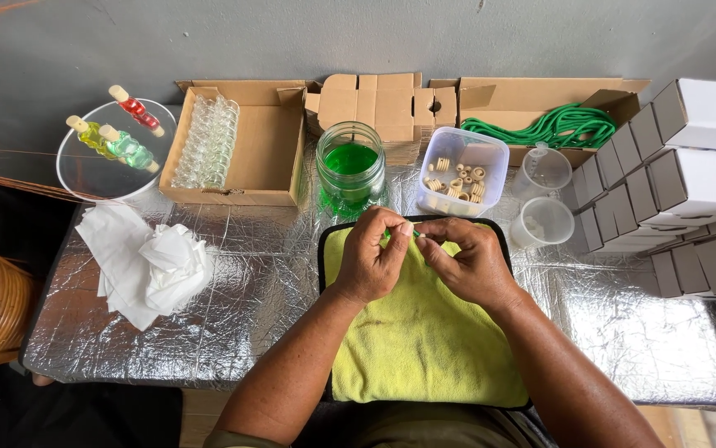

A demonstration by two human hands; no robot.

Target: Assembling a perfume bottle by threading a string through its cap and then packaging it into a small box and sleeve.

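1. Left hand (372,259) and right hand (467,264): fingertips meet over the far edge of a yellow-green cloth (420,344), pinching a small green piece (414,235), too small to identify.
2. Glass jar (351,168) of green liquid: just beyond the hands.
3. Clear tub (463,171) of pale rings: right of the jar.
4. Two plastic cups (541,199): right of the tub.
5. Cardboard box (237,143) with rows of small clear bottles: far left.
6. Clear bowl (114,152) holding three corked bottles, red, yellow, green: far left corner.
7. Crumpled white tissue (149,264): left, on the silver foil table cover (648,332).
8. Green cord (553,126) in an open carton: far right.
9. Stacked grey-and-white boxes (681,182): right edge.
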